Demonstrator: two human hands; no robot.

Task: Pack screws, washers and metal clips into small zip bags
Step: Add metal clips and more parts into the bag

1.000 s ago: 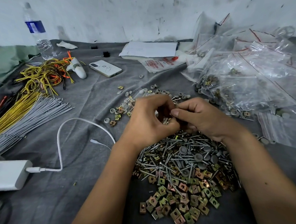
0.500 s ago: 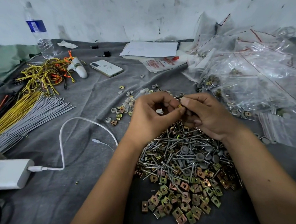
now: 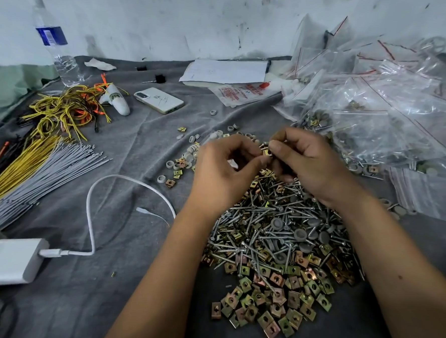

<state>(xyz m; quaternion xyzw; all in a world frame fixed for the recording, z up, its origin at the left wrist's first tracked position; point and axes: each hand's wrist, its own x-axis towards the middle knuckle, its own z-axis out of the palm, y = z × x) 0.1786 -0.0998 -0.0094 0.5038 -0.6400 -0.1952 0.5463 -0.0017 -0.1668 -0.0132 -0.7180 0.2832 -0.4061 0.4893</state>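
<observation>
A heap of silver screws [image 3: 273,219] and brass-coloured metal clips [image 3: 273,302] lies on the grey cloth in front of me, with grey round caps [image 3: 300,235] mixed in. Above its far edge my left hand [image 3: 221,171] and my right hand [image 3: 311,163] meet. Between their fingertips they pinch one small metal clip [image 3: 266,152]. White washers [image 3: 188,155] and a few clips lie scattered to the left of my hands. A pile of clear zip bags [image 3: 382,100] with red seal lines fills the right back.
Left of the heap lie a white cable [image 3: 94,213] and power bank [image 3: 5,260]. Grey and yellow wire bundles [image 3: 33,173] spread at the far left. A phone [image 3: 158,100], a water bottle [image 3: 54,43] and papers [image 3: 228,71] sit near the wall.
Both hands have risen a little off the screw heap and moved away from me. A metal clip now shows between the fingertips.
</observation>
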